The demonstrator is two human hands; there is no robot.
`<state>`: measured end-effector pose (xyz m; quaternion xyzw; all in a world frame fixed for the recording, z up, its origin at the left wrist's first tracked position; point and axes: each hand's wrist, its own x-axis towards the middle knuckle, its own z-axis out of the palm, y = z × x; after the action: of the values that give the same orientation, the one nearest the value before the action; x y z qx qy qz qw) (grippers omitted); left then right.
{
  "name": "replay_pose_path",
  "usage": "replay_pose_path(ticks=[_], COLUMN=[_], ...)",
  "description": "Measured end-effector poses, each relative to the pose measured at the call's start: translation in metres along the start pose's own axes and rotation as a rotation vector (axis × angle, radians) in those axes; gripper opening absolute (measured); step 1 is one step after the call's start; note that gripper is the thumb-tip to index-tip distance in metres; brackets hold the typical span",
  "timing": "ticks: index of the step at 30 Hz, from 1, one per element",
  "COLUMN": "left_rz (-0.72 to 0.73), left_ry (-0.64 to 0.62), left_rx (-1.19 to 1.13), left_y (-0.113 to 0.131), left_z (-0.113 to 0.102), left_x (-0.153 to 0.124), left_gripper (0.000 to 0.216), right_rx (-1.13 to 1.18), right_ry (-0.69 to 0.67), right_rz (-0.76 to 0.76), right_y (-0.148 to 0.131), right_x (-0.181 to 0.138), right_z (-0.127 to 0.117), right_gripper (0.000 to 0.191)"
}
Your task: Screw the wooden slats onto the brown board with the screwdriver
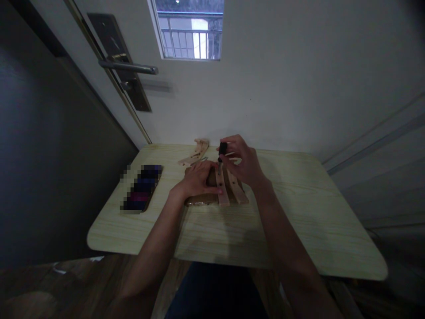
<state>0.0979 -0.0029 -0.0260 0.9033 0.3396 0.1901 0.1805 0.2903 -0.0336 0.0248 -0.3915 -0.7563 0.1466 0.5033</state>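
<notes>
Between the fingertips and thumb of my right hand (244,159) is a screwdriver with a black handle (222,149). Its metal shaft points down at the upper part of a pale wooden strip (223,196) with dark holes. My left hand (199,178) steadies this strip, thumb at its lower part and fingers near its top. Beneath lies a flat brown package (195,200) that looks taped. A second wooden piece (239,195) rests on it, partly hidden under my right hand. Beyond my left hand lies another curved wooden piece (195,153) with holes.
A phone (142,188), its screen blurred, lies left on the pale wood-grain table (299,212). Behind the table stands a white door (282,79) with a metal handle (129,67) and a small window (191,31). A dark panel (49,146) is at the left.
</notes>
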Motion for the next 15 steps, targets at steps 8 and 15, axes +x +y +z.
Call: replay_pose_path(ticks=[8, 15], left_rz=[0.035, 0.114], left_ry=[0.029, 0.144], left_rx=[-0.04, -0.169], left_y=[0.0018, 0.0023], left_z=[-0.0027, -0.0034], left_x=[0.0007, 0.0055], left_gripper=[0.054, 0.025], right_rx=[-0.047, -0.033], right_ry=[0.028, 0.024], right_rz=[-0.005, -0.02], right_y=[0.0004, 0.0005], right_x=[0.0004, 0.0], right_z=[-0.0007, -0.0013], right_gripper=[0.027, 0.027])
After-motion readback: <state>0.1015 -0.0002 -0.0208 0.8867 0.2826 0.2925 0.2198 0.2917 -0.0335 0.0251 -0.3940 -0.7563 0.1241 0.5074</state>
